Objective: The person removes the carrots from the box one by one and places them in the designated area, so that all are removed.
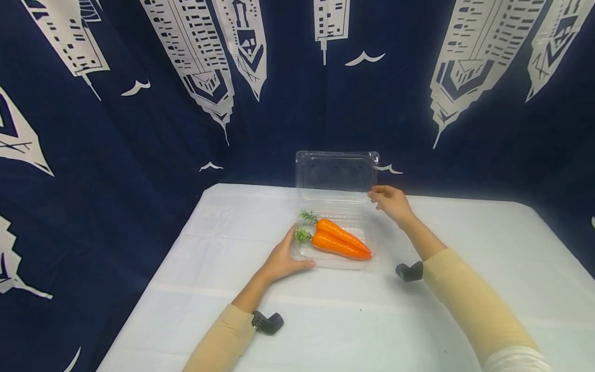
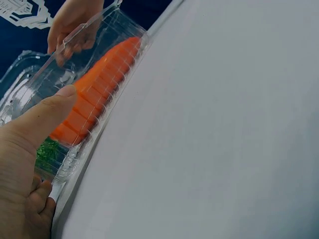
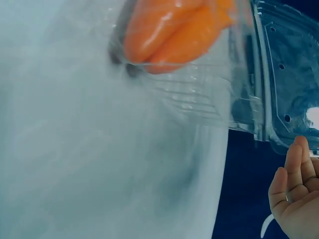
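Observation:
A clear plastic clamshell container sits on the table with its lid raised at the back. Inside lie two orange carrots side by side, their green tops to the left and tips to the right. My left hand grips the container's left front corner; in the left wrist view its thumb lies along the front wall. At the lid's right edge is my right hand. The right wrist view shows its fingers extended, tips right at the lid's corner, thumb apart.
A white cloth covers the table. Behind it hangs a dark blue curtain printed with white buildings and birds. Each wrist wears a dark camera mount, one of them the right mount above the tabletop.

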A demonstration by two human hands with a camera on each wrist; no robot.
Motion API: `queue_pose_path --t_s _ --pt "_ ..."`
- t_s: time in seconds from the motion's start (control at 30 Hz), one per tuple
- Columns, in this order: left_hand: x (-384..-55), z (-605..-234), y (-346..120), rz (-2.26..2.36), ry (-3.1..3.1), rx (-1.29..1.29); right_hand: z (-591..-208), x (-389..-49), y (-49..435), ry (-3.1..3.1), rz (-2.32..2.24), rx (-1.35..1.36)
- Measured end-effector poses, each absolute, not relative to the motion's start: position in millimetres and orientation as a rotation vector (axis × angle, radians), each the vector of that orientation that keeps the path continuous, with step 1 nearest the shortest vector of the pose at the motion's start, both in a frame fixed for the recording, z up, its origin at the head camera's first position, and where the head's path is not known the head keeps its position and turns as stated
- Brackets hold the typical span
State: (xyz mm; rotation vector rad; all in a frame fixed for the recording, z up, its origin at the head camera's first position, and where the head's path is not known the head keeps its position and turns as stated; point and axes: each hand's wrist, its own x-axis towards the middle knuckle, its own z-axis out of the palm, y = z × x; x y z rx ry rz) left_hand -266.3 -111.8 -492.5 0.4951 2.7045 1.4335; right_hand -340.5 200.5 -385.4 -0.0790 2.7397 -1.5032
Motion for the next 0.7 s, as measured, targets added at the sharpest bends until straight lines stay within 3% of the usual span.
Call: queue_pose_path --t_s 0.7 --pt "-266.4 -493.2 -112.5 1.423 2.711 0.502 -406.7 -342.0 198.1 2.693 -1.487 -0.023"
